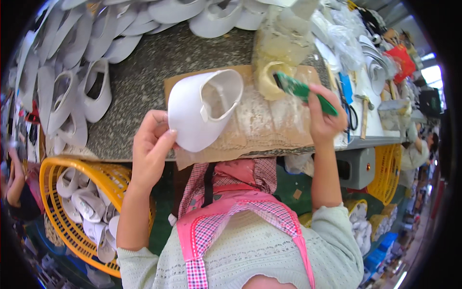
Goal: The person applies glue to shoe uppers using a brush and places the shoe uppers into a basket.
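Note:
A white shoe upper (190, 101) is pinched at its edge between the thumb and fingers of my left hand (155, 142). Its opening faces right, above a glue-stained sheet of cardboard (260, 125) on the table. My right hand (327, 113) is closed round a green-handled brush (301, 89). The brush's dark head points left, at the round mouth of a yellowish, glue-crusted plastic bottle (284, 43). I cannot tell whether the bristles touch it.
Many white uppers (96, 89) lie along the far and left sides of the speckled tabletop (144, 72). An orange basket (48, 192) with more uppers stands at lower left. Scissors (352, 118) and a hammer (364, 113) lie at right. Other people are at far left and right.

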### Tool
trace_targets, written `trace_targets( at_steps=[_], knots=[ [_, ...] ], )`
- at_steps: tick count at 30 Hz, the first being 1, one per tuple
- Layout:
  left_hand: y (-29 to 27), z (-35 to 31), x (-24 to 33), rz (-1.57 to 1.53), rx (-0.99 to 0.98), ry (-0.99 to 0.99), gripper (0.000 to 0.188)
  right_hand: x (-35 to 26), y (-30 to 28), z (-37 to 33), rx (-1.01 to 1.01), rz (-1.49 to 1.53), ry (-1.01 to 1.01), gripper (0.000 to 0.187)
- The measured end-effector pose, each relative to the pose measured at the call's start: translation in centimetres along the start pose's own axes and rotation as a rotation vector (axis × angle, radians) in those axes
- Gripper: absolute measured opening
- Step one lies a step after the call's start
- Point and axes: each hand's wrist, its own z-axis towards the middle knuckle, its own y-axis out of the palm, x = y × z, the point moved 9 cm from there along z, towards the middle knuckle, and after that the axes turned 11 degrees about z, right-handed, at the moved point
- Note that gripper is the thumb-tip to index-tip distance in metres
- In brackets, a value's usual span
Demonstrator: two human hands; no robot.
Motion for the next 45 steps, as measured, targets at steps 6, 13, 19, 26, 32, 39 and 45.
trace_targets(
  at_steps=[6, 13, 19, 26, 32, 39, 45],
  knots=[
    [7.0, 3.8, 1.2, 0.272, -0.323, 0.198, 0.020, 1.5, -1.3, 3.2, -0.019, 0.131, -0.023, 0.015],
    [3.1, 3.0, 3.7, 0.052, -0.035, 0.289, 0.014, 6.1, -6.1, -0.3, 0.027, 0.254, 0.267, 0.014],
    [1.1, 2.3, 10.0, 0.461, 0.287, 0.410, 0.016, 3.2, -1.0, -2.1, -0.058, 0.452, 0.210, 0.014],
    [0.7, 5.5, 9.3, 0.781, 0.305, 0.375, 0.015, -1.0, 7.4, -2.0, -0.372, 0.230, -0.174, 0.023],
    [2.0, 6.1, 9.8, 0.832, 0.247, 0.440, 0.015, 1.1, 12.2, -3.1, -0.483, -0.076, -0.386, 0.021],
    [1.4, 4.4, 8.1, 0.844, 0.191, 0.472, 0.016, 2.6, 9.9, -2.2, -0.609, 0.440, 0.216, 0.019],
    [3.3, -1.1, 15.6, 1.103, 0.338, 1.039, 0.022, 2.7, -0.7, 1.9, -0.209, 0.041, 0.042, 0.018]
  ],
)
